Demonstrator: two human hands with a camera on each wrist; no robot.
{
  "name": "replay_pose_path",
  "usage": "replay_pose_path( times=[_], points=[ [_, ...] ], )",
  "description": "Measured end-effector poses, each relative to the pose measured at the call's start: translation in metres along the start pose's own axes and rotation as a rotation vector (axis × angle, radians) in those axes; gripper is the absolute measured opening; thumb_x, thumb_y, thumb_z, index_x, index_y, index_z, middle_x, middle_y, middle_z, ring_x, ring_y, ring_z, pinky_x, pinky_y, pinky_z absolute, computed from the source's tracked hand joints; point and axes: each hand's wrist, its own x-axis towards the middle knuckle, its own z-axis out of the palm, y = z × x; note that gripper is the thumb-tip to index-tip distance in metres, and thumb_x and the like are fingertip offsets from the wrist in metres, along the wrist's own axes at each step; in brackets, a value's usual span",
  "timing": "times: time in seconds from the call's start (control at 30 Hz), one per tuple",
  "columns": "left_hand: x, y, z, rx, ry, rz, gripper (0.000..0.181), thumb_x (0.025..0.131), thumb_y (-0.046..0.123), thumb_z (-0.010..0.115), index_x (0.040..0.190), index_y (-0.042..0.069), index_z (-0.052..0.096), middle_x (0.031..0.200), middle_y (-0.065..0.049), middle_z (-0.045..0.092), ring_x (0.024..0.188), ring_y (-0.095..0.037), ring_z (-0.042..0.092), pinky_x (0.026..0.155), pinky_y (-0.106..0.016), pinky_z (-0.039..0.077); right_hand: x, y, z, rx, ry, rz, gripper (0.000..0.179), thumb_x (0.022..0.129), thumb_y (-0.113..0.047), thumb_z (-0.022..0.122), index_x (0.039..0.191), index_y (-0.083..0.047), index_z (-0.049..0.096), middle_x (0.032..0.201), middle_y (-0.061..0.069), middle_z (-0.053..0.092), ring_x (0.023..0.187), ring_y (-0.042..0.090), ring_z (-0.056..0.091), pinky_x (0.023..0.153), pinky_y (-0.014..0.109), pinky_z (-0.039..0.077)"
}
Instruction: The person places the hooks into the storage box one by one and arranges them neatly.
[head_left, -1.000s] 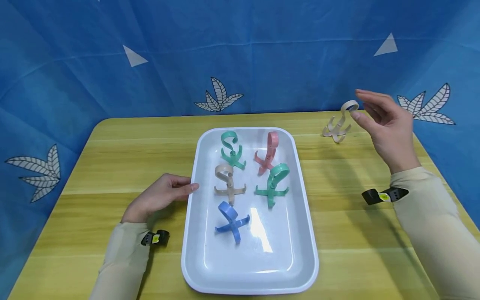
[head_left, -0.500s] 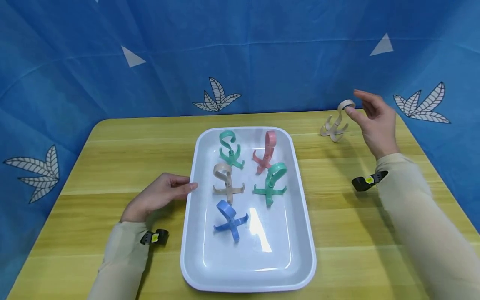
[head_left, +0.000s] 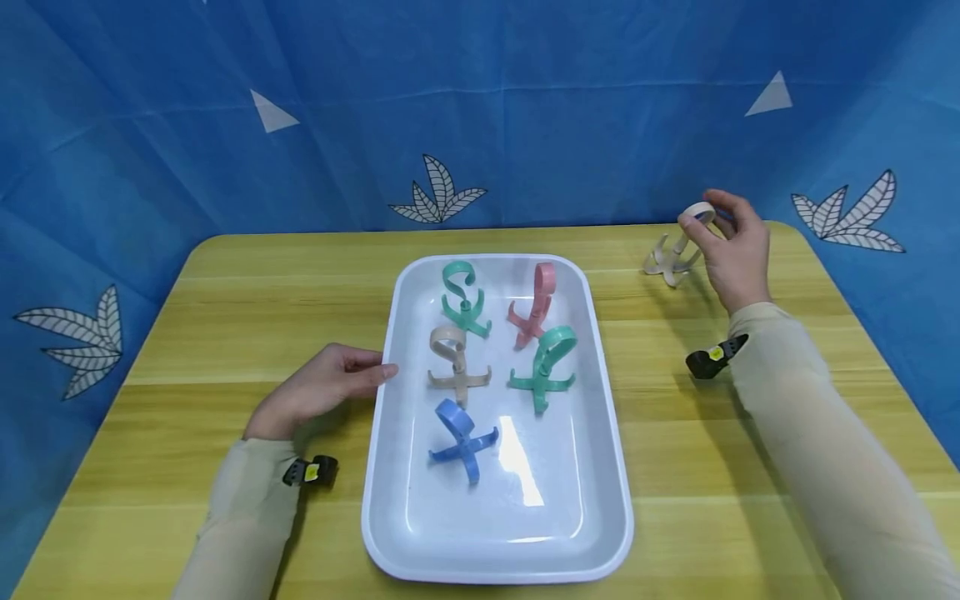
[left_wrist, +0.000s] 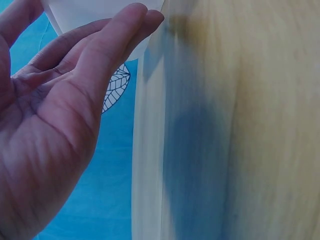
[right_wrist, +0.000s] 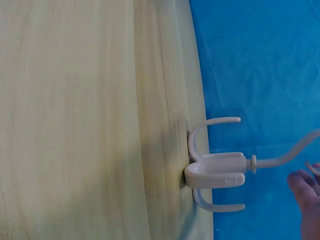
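Note:
At the table's far right, my right hand (head_left: 733, 250) has thumb and fingers around the ring-shaped top of a beige four-pronged hanging hook (head_left: 670, 265). Its prongs rest on the table with the stem upright, as the right wrist view shows the hook (right_wrist: 220, 167) from the side. My left hand (head_left: 322, 387) grips the left rim of a white tray (head_left: 555, 533), thumb over the edge and fingers outside it. Inside the tray stand similar hooks: two green hooks (head_left: 467, 312) (head_left: 542, 379), a pink hook (head_left: 534, 308), a beige hook (head_left: 460, 379) and a blue hook (head_left: 465, 450).
The wooden table (head_left: 247, 308) runs under the tray and both arms. A blue cloth (head_left: 562, 150) with leaf prints hangs right behind the table's back edge. Each wrist wears a small black camera (head_left: 712, 358).
My right hand has moved left and closed in around the beige hook's top, while that hook stays in its spot. The left hand and the tray stay in place.

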Motion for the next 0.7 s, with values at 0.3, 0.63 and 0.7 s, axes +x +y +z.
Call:
replay_pose_path(
  times=[0.3,0.63,0.7],
  points=[
    [-0.001,0.001,0.000,-0.004,0.008,-0.005,0.051,0.095,0.042,0.066,0.126,0.000,0.066,0.114,-0.010,0.069,0.104,-0.024,0.064,0.093,-0.042,0.051,0.002,-0.006,0.006,0.056,0.024,0.068,0.042,0.092,-0.014,0.070,0.132,-0.011,0.057,0.132,0.004,0.052,0.124,0.018,0.051,0.096,0.026,0.045],
    [-0.001,0.001,0.000,0.003,-0.001,-0.008,0.051,0.096,0.039,0.065,0.127,0.000,0.065,0.116,-0.011,0.068,0.105,-0.025,0.064,0.096,-0.043,0.049,-0.002,-0.013,-0.001,-0.038,0.015,0.064,0.038,0.092,-0.016,0.070,0.129,-0.012,0.060,0.134,0.006,0.056,0.118,0.014,0.054,0.093,0.022,0.046],
    [-0.001,0.001,-0.001,-0.002,-0.001,-0.012,0.051,0.096,0.039,0.065,0.127,-0.001,0.065,0.116,-0.012,0.068,0.105,-0.025,0.064,0.095,-0.043,0.049,-0.004,-0.016,-0.002,-0.051,0.006,0.051,0.039,0.092,-0.016,0.070,0.129,-0.012,0.060,0.133,0.006,0.056,0.118,0.014,0.054,0.093,0.022,0.046]
  ],
)
